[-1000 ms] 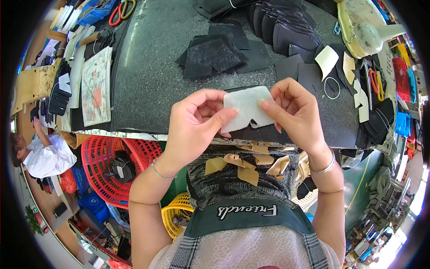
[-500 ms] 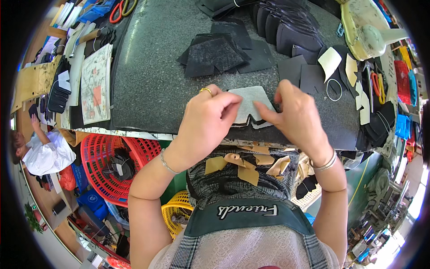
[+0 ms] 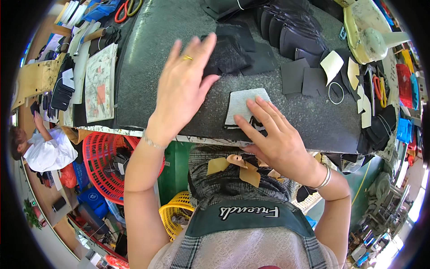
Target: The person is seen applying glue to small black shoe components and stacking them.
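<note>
My right hand (image 3: 277, 139) lies with outstretched fingers on a light grey cut piece (image 3: 239, 104). That piece rests near the front edge of the dark worktable (image 3: 143, 80); its notched lower edge and the black layer below are partly hidden by my fingers. My left hand (image 3: 186, 80), fingers spread and a little blurred, reaches forward beside a loose pile of black cut pieces (image 3: 233, 56) and covers the pile's left part. Nothing shows in its grasp.
Stacked black pieces (image 3: 300, 38) stand at the back right, near flat black squares (image 3: 293, 76) and a white ring (image 3: 336, 93). Red-handled scissors (image 3: 121, 12) lie far left. Below the edge are a red basket (image 3: 96, 166), a yellow basket (image 3: 168, 210) and tan scraps (image 3: 250, 175) on my lap.
My left hand has left the grey piece and moved forward and left to the black pile, its fingers opening. My right hand has shifted down and left, flattening onto the grey piece.
</note>
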The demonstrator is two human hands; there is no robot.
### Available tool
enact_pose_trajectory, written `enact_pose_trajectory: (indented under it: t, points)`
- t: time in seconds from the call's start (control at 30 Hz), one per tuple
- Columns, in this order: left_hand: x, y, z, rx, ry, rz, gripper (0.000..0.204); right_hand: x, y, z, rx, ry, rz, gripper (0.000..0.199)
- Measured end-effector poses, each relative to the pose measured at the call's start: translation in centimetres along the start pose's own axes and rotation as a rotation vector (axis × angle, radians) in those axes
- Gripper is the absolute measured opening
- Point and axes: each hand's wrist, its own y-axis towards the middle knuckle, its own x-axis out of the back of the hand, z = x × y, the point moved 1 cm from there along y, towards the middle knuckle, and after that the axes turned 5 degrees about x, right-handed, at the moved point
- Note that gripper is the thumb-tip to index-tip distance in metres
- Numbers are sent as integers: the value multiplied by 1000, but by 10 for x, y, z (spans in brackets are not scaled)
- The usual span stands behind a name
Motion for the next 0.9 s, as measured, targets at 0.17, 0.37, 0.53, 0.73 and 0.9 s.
enact_pose_trajectory:
  t: [0.17,0.37,0.53,0.73,0.9]
  points:
    - [0,-4,7,325,-362,291,19,12,10,-6,4,147,-82,43]
    - [-12,7,23,677,-673,335,12,3,57,-34,73,118,-424,29]
    - [-3,22,34,652,-859,-457,14,-21,74,-51,104,-301,-264,33]
    - [29,-10,-42,-308,-236,72,26,-6,47,-67,-225,295,-381,31]
    - [32,-33,-62,-49,-459,480,30,61,-9,-94,-437,46,-445,34]
